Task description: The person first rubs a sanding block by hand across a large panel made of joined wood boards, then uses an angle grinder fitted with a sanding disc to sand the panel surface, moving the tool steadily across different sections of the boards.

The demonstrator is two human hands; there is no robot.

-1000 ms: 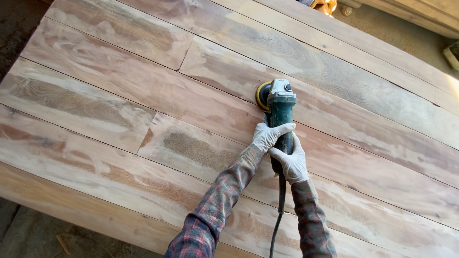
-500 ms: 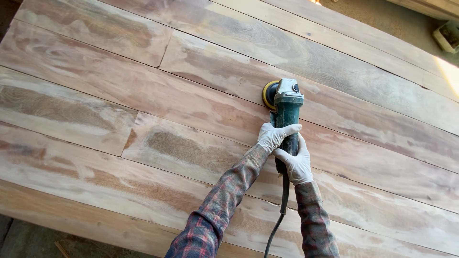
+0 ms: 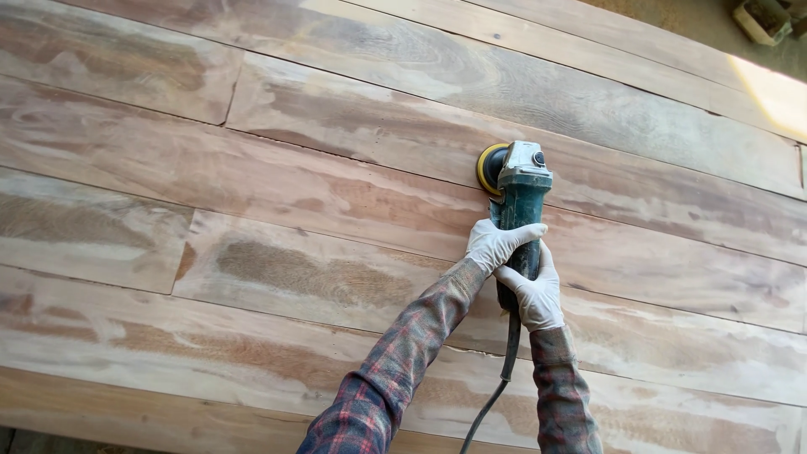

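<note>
Both gloved hands were wrapped round the dark green body of a corded angle grinder (image 3: 519, 210) that lay on the wide plank surface (image 3: 277, 193). The left hand (image 3: 498, 244) was closed over the upper part of the body, fingers curled across it, and the right hand (image 3: 535, 292) was clamped shut round the rear of the handle just below, the two hands touching. The yellow sanding disc (image 3: 487, 166) sat at the head of the tool, pressed against one of the boards, near a seam between two planks. A black power cord (image 3: 496, 391) hung from the tail of the tool and trailed down between the plaid sleeves.

To my eye the tool looked solid and fairly heavy, rigid through its whole length, with a head that would tug sideways when spinning. The barrel was the sensible place to grip, as far as I could judge, well back from the disc. The boards looked hard and stiff, patchy where pale bare wood showed through darker weathered areas.
</note>
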